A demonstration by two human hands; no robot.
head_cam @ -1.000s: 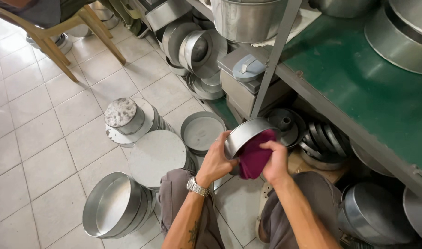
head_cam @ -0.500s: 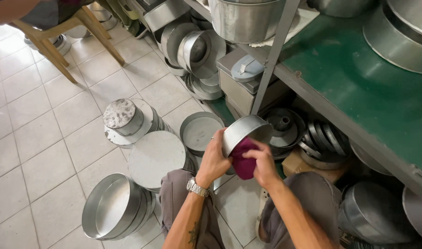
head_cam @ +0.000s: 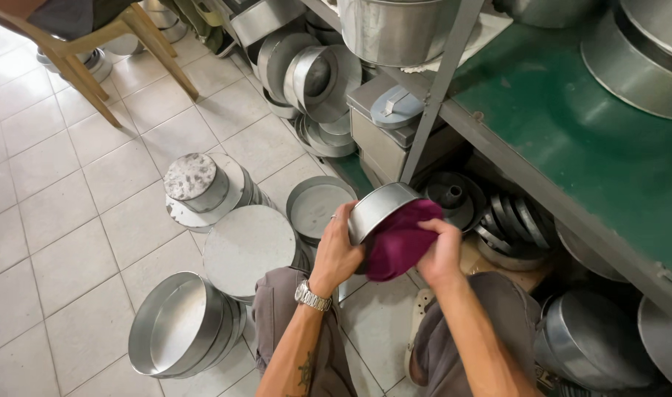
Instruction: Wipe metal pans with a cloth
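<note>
— Pale floor tiles [head_cam: 49, 220] fill the left half, and a green-topped shelf [head_cam: 571, 147] on a grey metal upright [head_cam: 439, 95] runs down the right. What sits on the floor?

— Stacks of round metal pans: a big pair lying on their sides [head_cam: 178, 334] at the lower left, a flat-topped upturned stack [head_cam: 249, 246] beside the person's knee, a smaller upturned stack [head_cam: 200, 184] behind it, and one open pan [head_cam: 317, 206] near the upright. Bare tile lies to the left of the stacks; under the shelf everything is packed tight.

— And the hands?

— Both forearms rise from the bottom edge, over grey-trousered knees. The left hand [head_cam: 336, 250], with a wristwatch [head_cam: 311, 296], cups a small round pan [head_cam: 380, 209] from the left, fingers closed around its rim and wall. The pan is tilted on edge, held in the air just in front of the upright, above the knees.

— The right one?

— The right hand [head_cam: 440, 250] has its fingers curled tight on a magenta cloth [head_cam: 398, 239], pressing it against the pan's open side, wrist bent inward. The pan's far rim is close to the fluted moulds [head_cam: 453, 198] on the lower shelf, not touching
</note>
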